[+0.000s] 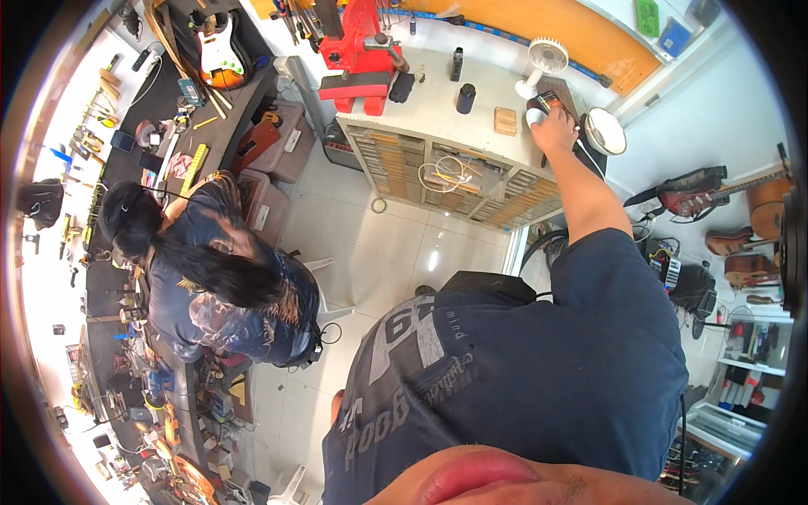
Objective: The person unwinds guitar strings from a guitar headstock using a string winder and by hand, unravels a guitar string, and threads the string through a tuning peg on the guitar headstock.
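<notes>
My right hand [555, 132] reaches out over the far right end of the cabinet top [438, 109]. Its fingers bend around something I cannot make out, beside a white rounded thing [534, 117] and a small dark item with an orange patch [551, 99]. A white desk fan [548, 57] stands just beyond this hand, and a round white bowl-like thing [605, 132] is to its right. A light wooden block [505, 121] lies to its left. Of my left arm, only a sliver of skin [337, 406] shows beside my dark shirt; its fingers are hidden.
A red bench press [362, 50] and a dark bottle [465, 98] stand on the cabinet. Left, another person [227, 269] sits at a long cluttered workbench [109, 286]. A white stool [324, 290] is behind that person. Guitars [749, 244] hang or stand at right.
</notes>
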The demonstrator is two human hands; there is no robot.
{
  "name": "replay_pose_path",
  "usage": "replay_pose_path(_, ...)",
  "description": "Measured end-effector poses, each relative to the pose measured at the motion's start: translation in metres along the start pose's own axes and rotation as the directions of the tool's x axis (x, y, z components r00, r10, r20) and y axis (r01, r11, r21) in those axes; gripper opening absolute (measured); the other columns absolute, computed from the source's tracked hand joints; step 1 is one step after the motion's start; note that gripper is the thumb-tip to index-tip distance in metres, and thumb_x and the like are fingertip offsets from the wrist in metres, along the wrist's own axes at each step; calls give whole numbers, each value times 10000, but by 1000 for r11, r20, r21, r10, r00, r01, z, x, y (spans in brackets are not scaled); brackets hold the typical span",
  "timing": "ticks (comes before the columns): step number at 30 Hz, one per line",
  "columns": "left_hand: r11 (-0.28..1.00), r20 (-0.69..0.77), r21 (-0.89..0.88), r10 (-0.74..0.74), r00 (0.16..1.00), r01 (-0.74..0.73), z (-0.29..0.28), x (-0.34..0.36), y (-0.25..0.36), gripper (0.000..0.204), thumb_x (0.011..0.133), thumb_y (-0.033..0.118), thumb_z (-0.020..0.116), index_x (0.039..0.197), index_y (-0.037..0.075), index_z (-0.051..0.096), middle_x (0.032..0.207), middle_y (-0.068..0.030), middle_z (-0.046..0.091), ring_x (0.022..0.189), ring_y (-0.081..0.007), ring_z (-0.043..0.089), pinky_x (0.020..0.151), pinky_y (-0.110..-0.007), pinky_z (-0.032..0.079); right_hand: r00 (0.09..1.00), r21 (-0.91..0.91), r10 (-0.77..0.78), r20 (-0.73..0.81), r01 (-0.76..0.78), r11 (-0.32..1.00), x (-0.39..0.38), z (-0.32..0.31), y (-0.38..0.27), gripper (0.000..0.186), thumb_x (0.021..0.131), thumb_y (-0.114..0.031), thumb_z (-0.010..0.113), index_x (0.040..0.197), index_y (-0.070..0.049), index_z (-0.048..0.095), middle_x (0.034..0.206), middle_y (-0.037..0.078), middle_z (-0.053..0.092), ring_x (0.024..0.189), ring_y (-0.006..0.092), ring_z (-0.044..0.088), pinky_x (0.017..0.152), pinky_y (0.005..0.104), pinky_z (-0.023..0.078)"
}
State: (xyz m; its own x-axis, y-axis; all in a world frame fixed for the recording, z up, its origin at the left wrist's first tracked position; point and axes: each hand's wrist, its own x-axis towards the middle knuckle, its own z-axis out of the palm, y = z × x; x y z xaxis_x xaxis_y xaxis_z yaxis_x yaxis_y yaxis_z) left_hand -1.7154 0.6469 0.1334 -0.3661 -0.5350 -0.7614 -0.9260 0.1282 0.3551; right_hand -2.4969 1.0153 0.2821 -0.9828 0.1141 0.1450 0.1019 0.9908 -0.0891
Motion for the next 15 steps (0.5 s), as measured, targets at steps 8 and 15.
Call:
replay_pose_path(8,1000,-4,-30,-6,1000,6,9,4,-1,308,882,248,711,1043,-12,744,944,-192,766,875,-281,746,748,-381,574,956,106,-153,-249,184,977,-4,2,-9,485,842,-300,723,1286,-135,617,1395,130,575,1373,355,462,1098,568,391)
replay_pose_path(15,999,5,-40,-10,1000,10,14,3,-11,302,886,248,708,1040,-8,745,934,-187,766,863,-276,747,738,-380,575,800,353,-447,-400,585,730,-59,4,-81,250,789,-189,697,1033,-134,687,1107,92,641,1131,346,551,949,527,438)
